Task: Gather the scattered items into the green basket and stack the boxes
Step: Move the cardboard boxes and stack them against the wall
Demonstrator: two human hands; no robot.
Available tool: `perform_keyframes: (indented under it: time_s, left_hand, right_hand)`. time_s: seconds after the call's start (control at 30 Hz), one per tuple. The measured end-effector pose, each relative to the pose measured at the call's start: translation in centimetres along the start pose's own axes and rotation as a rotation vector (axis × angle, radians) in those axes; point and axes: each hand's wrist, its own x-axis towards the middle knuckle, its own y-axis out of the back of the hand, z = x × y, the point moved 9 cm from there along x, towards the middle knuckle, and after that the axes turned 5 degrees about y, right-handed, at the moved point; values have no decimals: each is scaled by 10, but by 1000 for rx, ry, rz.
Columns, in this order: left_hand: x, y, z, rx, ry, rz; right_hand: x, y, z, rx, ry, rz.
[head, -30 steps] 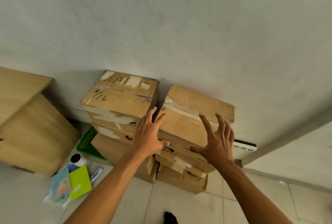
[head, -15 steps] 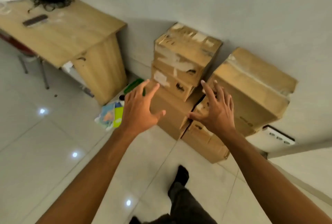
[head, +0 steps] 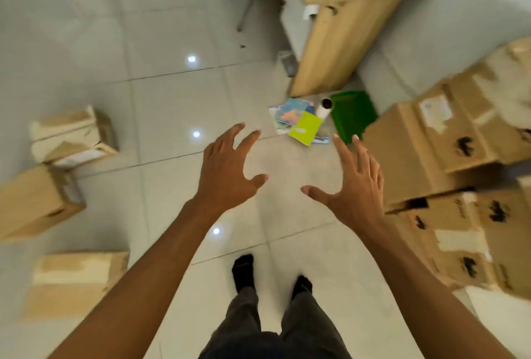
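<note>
Both hands are empty and spread. My left hand and right hand hover apart over bare floor, fingers splayed, touching nothing; I judge them readied for a two-handed lift. The basket sits on the floor between the desk and the stack at my right. The scattered items lie just beside it: a cylinder against its side, a lime booklet overlapping the cards. Three loose boxes rest well apart at my left, unstacked. Neither part of the task looks finished.
</note>
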Motion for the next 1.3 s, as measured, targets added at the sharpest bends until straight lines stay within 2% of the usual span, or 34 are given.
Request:
perform_keyframes:
  time_s: [0.3, 0.53, 0.67, 1.0, 1.17, 1.3]
  left_hand:
    - [-102, 82, -209, -26, 495, 212]
    - [-143, 95, -304, -64, 745, 245]
    - [-136, 99, -352, -76, 829, 234]
    - [-93, 117, -521, -64, 1007, 277]
    - [-72, 122, -629, -81, 1043, 246]
    - [-44, 113, -740, -71, 1016, 194]
  right_hand:
    - [40, -118, -220, 71, 469, -208]
    - [50, -195, -335, 103, 675, -384]
    - [71, -228, -380, 62, 738, -436]
    - [170, -339, -498, -14, 823, -530]
    - [197, -417, -576, -32, 855, -587]
    - [223, -507, -637, -56, 857, -612]
